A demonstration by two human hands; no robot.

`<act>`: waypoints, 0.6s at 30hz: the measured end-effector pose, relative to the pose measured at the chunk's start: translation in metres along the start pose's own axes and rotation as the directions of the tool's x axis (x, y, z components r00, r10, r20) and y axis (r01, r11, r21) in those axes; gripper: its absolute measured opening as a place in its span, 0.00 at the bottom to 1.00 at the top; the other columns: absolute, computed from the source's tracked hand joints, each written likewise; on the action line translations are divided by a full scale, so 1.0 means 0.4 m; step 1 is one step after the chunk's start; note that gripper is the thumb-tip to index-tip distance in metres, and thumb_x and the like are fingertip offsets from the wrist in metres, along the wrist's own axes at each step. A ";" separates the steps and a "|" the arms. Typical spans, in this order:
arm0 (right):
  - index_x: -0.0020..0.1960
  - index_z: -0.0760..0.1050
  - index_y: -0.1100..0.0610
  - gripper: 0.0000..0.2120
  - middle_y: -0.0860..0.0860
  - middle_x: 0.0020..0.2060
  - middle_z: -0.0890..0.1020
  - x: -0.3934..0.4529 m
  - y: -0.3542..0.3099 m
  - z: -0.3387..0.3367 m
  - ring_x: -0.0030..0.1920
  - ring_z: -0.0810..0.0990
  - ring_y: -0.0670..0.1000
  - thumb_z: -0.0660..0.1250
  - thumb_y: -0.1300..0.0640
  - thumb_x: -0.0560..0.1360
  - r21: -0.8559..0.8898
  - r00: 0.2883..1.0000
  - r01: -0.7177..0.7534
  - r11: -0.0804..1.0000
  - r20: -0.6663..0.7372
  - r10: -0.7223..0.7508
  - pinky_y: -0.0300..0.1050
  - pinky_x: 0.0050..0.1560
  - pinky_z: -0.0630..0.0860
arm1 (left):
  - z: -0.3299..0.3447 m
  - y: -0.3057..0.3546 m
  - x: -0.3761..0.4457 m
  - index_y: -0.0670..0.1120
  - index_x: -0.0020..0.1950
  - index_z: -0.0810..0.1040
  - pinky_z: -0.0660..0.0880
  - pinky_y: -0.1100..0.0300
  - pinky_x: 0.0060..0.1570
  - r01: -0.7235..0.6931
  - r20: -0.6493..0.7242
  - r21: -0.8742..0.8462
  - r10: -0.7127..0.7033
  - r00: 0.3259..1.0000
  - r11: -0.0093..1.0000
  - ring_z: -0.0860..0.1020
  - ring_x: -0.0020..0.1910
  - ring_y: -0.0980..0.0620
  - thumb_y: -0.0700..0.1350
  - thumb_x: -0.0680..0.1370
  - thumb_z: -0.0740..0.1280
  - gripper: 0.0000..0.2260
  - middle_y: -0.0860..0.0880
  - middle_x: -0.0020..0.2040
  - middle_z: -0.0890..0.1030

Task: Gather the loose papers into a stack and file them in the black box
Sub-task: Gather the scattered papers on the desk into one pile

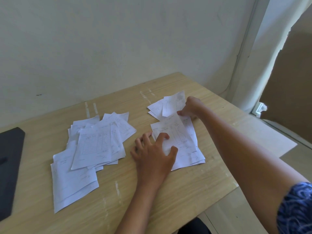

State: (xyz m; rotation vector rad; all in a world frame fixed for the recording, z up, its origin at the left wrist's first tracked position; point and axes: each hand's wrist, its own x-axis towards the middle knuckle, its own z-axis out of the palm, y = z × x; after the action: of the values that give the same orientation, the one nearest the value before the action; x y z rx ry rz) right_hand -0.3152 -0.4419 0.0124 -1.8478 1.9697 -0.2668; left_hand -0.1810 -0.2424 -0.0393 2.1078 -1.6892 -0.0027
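Loose white printed sheets lie on a light wooden table [152, 191]. A wide scattered heap [91, 146] covers the left middle. A smaller pile [184, 146] lies to the right, with a few sheets [162, 107] behind it. My left hand [153, 154] rests flat, fingers spread, on the left edge of the smaller pile. My right hand [190, 107] reaches over it and pinches the corner of a sheet at the pile's far end. A black box [10, 166] sits at the left edge, partly cut off.
A pale wall runs behind the table. At the right there is a window frame [258, 108] and a brown cardboard panel [290, 81]. The table's right and front edges are close to my arms.
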 end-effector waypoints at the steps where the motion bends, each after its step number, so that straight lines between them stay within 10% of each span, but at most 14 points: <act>1: 0.64 0.71 0.63 0.26 0.57 0.62 0.77 -0.001 -0.001 0.001 0.64 0.75 0.59 0.73 0.47 0.74 0.006 1.000 -0.002 1.000 -0.001 0.002 0.51 0.64 0.72 | 0.000 0.000 -0.001 0.66 0.62 0.71 0.61 0.46 0.64 0.000 -0.001 0.000 0.000 1.000 1.000 0.65 0.67 0.49 0.66 0.73 0.58 0.19 0.53 0.68 0.69; 12: 0.54 0.80 0.65 0.15 0.57 0.51 0.82 -0.055 0.093 -0.080 0.51 0.82 0.61 0.73 0.55 0.73 0.668 0.915 -0.016 0.744 -0.290 0.280 0.56 0.53 0.82 | -0.001 0.000 -0.003 0.65 0.61 0.72 0.61 0.47 0.64 0.002 -0.009 -0.008 -0.002 1.000 1.000 0.65 0.66 0.49 0.66 0.74 0.60 0.17 0.53 0.67 0.69; 18: 0.45 0.80 0.61 0.07 0.55 0.44 0.82 -0.184 0.165 -0.092 0.43 0.81 0.56 0.73 0.57 0.74 0.807 0.977 -0.008 0.590 -0.120 0.178 0.46 0.38 0.79 | -0.002 -0.001 -0.007 0.65 0.61 0.74 0.60 0.47 0.64 0.009 -0.007 -0.026 -0.010 1.000 1.000 0.65 0.67 0.48 0.65 0.73 0.61 0.17 0.52 0.67 0.71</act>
State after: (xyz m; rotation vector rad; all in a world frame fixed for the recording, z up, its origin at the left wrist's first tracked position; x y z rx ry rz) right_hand -0.3886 -0.3685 0.0302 -1.1203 1.6018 -1.1398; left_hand -0.1812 -0.2393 -0.0394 2.0946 -1.6663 -0.0198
